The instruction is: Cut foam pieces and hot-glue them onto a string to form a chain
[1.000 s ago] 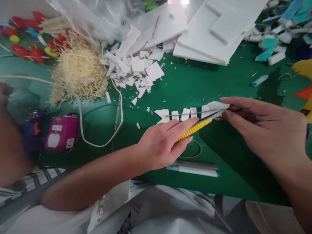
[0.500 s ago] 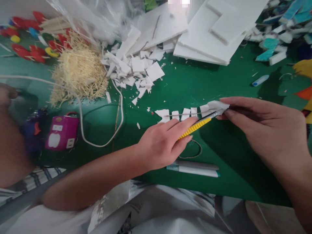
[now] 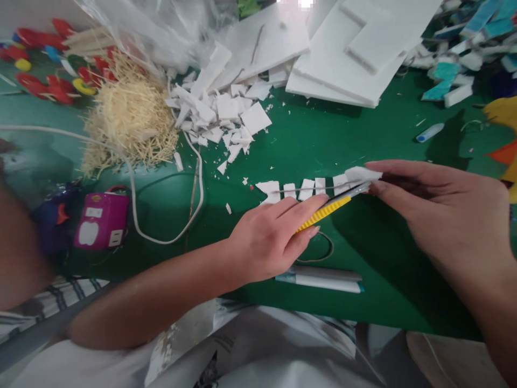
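Observation:
My left hand (image 3: 262, 240) is closed around a yellow utility knife (image 3: 325, 214), its blade end pointing up and right. The blade end lies against a white foam piece (image 3: 357, 175) at the right end of a row. Thumb and fingers of my right hand (image 3: 440, 210) pinch the tip of that piece. Several small foam pieces (image 3: 307, 189) line up to its left along a thin dark string or wire (image 3: 297, 189). Just below my left fingers, a loop of thin cord (image 3: 332, 249) rests on the green table (image 3: 388, 291).
Foam scraps (image 3: 226, 110), wood shavings (image 3: 129, 118) and white foam boards (image 3: 339, 70) lie behind. A white cable (image 3: 161, 241) curls near a purple box (image 3: 103, 221). Pens (image 3: 327, 280) lie in front. At the left edge is another person's arm (image 3: 20, 242).
The other person's hand at the left edge has shifted and blurred. My hands, the knife and the foam row hold almost the same positions.

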Demonstrator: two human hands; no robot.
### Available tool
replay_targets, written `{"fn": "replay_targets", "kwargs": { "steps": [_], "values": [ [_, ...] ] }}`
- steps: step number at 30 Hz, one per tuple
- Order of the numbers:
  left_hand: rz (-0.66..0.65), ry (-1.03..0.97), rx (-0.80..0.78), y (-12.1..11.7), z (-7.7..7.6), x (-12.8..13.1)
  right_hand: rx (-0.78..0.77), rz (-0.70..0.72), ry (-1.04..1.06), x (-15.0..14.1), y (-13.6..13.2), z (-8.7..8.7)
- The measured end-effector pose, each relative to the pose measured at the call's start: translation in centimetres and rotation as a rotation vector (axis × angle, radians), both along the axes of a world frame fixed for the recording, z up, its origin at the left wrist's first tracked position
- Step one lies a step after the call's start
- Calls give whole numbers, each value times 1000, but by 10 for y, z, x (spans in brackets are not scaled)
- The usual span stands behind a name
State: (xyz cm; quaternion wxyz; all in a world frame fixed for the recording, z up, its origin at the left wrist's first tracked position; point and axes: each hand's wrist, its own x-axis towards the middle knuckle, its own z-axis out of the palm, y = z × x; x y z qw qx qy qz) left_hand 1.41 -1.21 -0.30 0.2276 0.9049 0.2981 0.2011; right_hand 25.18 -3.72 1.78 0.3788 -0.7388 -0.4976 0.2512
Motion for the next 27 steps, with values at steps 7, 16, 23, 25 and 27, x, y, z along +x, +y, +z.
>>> {"fn": "replay_targets", "kwargs": {
  "steps": [7,16,23,25,27],
  "values": [
    [5,4,5,0,-2,1,5,39,-32,0,-1,1],
    [8,21,26,-1,-2,1,70,111,-183,2,-2,-3],
    [3,67,63,0,0,1,84,112,-255,1,-2,1],
    [1,92,64,-1,0,1,80,122,-282,1,-2,1],
    [1,108,67,-1,0,1,86,142,-299,2,-3,0]
  ]
}}
